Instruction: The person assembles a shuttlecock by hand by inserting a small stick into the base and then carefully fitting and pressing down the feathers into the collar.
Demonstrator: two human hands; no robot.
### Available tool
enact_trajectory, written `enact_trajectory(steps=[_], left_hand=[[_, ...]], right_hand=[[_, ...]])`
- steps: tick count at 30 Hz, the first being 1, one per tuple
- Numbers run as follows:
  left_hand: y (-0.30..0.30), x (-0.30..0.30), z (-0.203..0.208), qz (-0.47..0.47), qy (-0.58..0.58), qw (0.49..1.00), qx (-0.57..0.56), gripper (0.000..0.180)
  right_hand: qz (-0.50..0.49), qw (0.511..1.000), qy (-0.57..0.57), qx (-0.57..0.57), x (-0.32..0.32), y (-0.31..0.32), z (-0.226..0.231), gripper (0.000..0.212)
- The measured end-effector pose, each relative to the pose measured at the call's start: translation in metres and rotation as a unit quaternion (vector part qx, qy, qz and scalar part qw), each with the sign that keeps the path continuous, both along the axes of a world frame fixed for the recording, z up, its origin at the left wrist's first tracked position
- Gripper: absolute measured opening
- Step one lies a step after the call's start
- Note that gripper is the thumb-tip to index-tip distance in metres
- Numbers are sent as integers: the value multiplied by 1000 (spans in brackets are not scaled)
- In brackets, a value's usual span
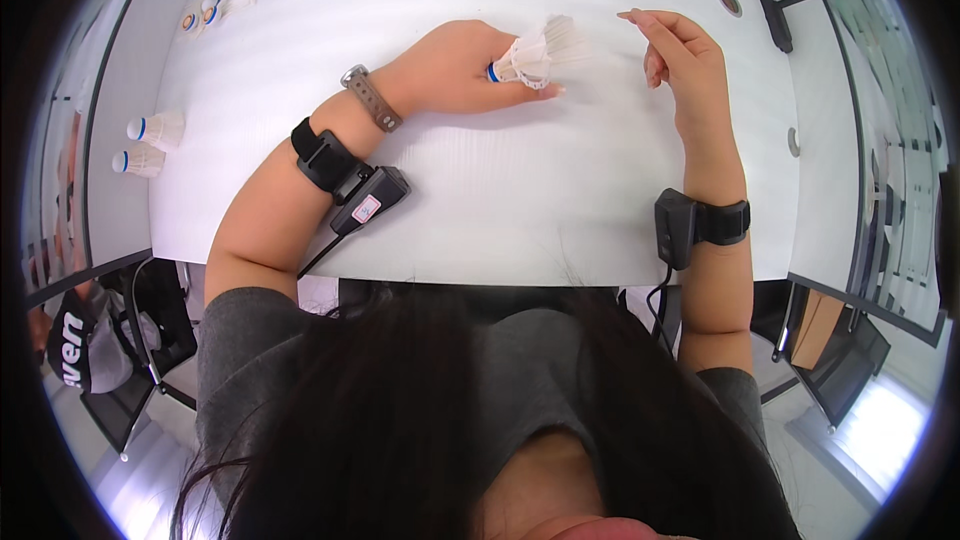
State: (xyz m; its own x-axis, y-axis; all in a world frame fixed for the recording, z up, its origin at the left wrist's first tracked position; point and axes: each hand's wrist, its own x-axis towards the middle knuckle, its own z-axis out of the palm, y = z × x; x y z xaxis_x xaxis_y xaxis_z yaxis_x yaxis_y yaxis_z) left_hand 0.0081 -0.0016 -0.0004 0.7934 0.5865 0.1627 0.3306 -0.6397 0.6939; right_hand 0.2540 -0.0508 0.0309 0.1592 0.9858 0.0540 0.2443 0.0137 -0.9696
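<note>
My left hand grips a white feather shuttlecock with a blue band around its base. The shuttlecock lies nearly sideways, its feather skirt spreading to the right and blurring at the far tips. Apart from it, to the right, my right hand is raised over the white table. Its thumb and index fingertip come together in a pinch pointing left, and the other fingers are curled. Whatever may be in that pinch is too small to make out.
Two more shuttlecocks lie at the table's left edge. Several others are grouped at the far left corner. Low partitions border the table's sides. A round grommet sits at the far right. Cabled black devices are strapped to both forearms.
</note>
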Motion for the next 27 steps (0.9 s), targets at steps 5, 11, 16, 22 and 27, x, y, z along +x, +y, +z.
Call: enact_trajectory(steps=[5, 11, 16, 22, 27], left_hand=[[2, -2, -1, -19, 7, 1000, -7, 39], [4, 0, -6, -30, -3, 1000, 1, 41], [5, 0, -7, -38, -9, 999, 8, 23], [2, -4, -8, 34, -124, 990, -60, 36], [5, -2, -11, 16, -197, 977, -85, 38]], right_hand=[[-4, 997, -79, -9, 12, 32, 8, 26], [-29, 995, -65, 73, 27, 74, 11, 38], [20, 995, -74, 59, 14, 101, 7, 44], [418, 902, 104, 33, -19, 67, -11, 65], [419, 906, 46, -33, -47, 27, 4, 70]])
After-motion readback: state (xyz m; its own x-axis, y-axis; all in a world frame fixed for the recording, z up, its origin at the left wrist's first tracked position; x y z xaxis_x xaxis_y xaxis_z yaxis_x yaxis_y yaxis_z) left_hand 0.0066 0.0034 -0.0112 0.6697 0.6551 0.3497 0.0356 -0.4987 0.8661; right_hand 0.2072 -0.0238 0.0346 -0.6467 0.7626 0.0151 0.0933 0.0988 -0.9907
